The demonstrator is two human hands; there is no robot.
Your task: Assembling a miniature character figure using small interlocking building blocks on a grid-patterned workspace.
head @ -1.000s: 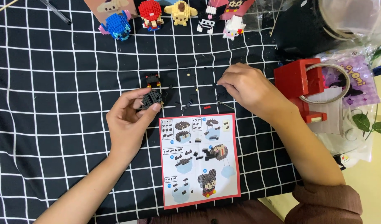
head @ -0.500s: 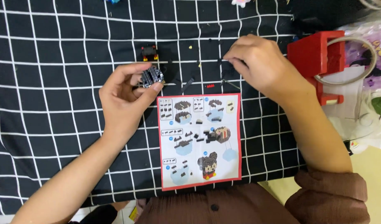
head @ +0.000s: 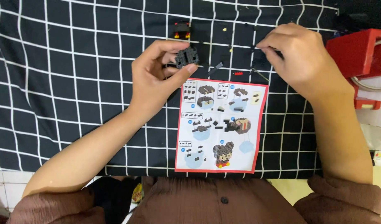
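Left hand (head: 155, 79), one black block cluster (head: 186, 57)

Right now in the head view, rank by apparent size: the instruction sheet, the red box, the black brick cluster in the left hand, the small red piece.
1. instruction sheet
2. red box, partly cut off by the frame
3. black brick cluster, in the left hand
4. small red piece

There is only one view, from a camera on the person's head. It looks almost straight down at the tabletop with the checked cloth (head: 66, 62), from close above. The person's chest is at the bottom edge, both forearms reach upward into the picture, and the instruction sheet (head: 220, 126) lies near the middle.
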